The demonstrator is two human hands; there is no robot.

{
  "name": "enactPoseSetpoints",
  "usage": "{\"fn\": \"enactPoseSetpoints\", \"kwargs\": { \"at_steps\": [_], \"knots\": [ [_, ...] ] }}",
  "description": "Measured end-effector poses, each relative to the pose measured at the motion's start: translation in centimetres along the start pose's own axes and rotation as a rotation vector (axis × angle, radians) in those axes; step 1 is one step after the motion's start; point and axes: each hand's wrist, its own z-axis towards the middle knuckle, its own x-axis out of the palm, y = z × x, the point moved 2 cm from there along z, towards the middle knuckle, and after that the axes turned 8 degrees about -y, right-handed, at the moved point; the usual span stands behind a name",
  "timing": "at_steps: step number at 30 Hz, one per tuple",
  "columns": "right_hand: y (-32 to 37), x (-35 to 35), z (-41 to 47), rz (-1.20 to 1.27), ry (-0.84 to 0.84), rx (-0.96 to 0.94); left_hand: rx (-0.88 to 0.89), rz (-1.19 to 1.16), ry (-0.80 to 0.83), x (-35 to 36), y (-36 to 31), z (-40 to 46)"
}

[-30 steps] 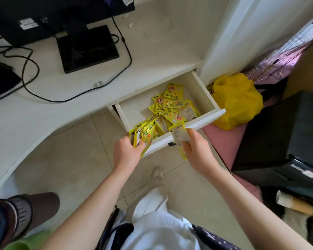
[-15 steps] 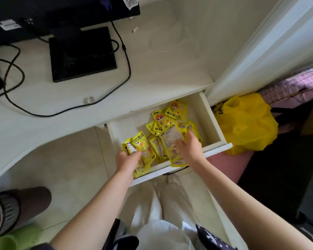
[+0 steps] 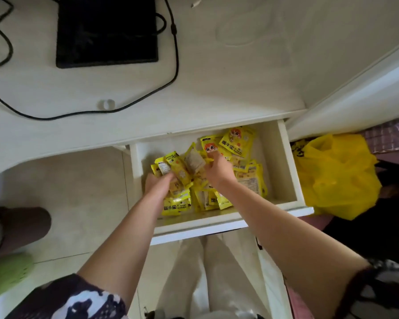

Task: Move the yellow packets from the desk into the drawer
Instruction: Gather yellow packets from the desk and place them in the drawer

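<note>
Reaching into the open drawer (image 3: 283, 162), both hands sit among the yellow packets (image 3: 237, 140). The fingers (image 3: 213, 156) of the right hand (image 3: 218, 170) are curled round a packet turned pale side up, pinching it over the middle of the heap. The fingers of the left hand (image 3: 158, 181) are blurred; they curl into a small bunch of packets at the heap's left end, and the grip looks closed on them. Around the hands, the packets lie in a loose pile across the drawer floor, some face up with a cartoon figure, some on edge, a few flat against the front wall. The drawer is pulled out from under the white bench (image 3: 217, 88). On the bench rest a black flat device (image 3: 106, 31), a black cable (image 3: 175, 54) looping past it, and a small clear ring (image 3: 107, 104) near the bench's front edge. Right of the drawer, on the floor, sits a crumpled yellow bag (image 3: 336, 178).
</note>
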Motion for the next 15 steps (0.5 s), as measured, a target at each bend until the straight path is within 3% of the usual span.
{"fn": "enactPoseSetpoints", "kwargs": {
  "at_steps": [4, 15],
  "knots": [
    [-2.1, -0.7, 0.2, -0.143, 0.028, -0.034, 0.023, 0.142, 0.075, -0.4, 1.6, 2.2],
    [-3.9, -4.5, -4.0, -0.338, 0.061, -0.213, 0.273, 0.442, 0.063, -3.5, 0.3, -6.8]
  ]
}}
